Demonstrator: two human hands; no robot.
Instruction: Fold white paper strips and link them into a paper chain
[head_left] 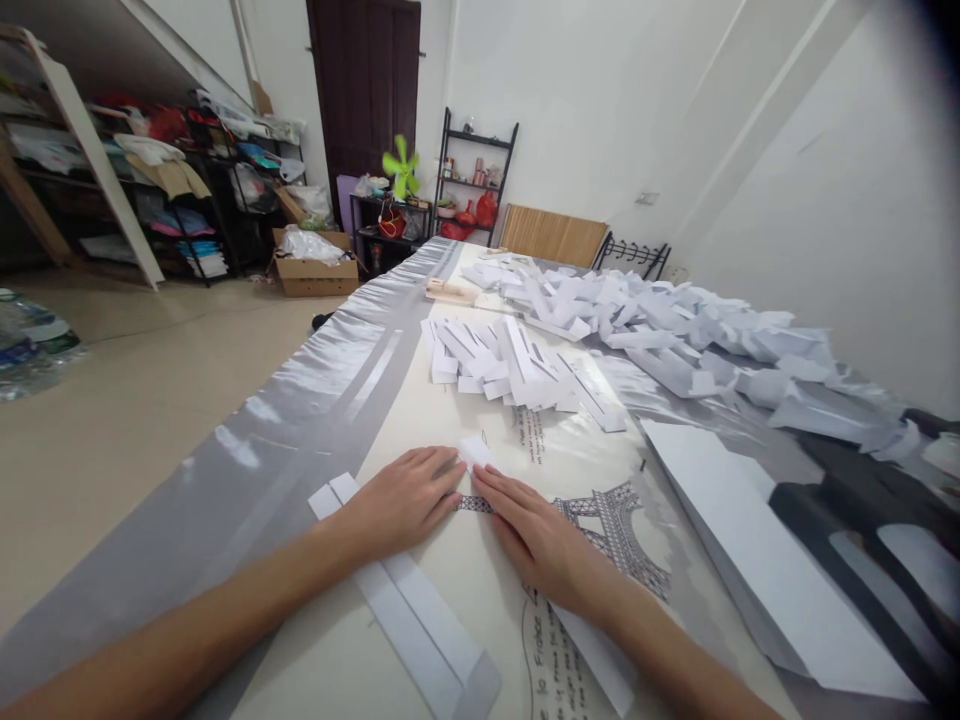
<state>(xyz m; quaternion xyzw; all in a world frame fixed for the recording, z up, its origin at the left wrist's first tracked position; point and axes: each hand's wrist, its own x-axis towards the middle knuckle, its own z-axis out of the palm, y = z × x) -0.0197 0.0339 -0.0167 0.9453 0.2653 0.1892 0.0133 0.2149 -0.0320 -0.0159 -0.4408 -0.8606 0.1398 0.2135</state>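
Both my hands meet at a white folded paper strip at the middle of the table. My left hand has its fingertips on the strip's left edge, thumb close beside them. From the other side, my right hand lies over the strip with fingers close together, pressing on it. A white paper length shows below my right wrist; whether it is the same piece is hidden. Under my left wrist lies another long folded paper strip, flat, with a crease along its length.
Several folded strips form a heap ahead. Behind it, right, spreads a large pile of loose folded paper. White sheets lie at right near a black object. The tablecloth has a tower print. A cardboard box stands on the floor.
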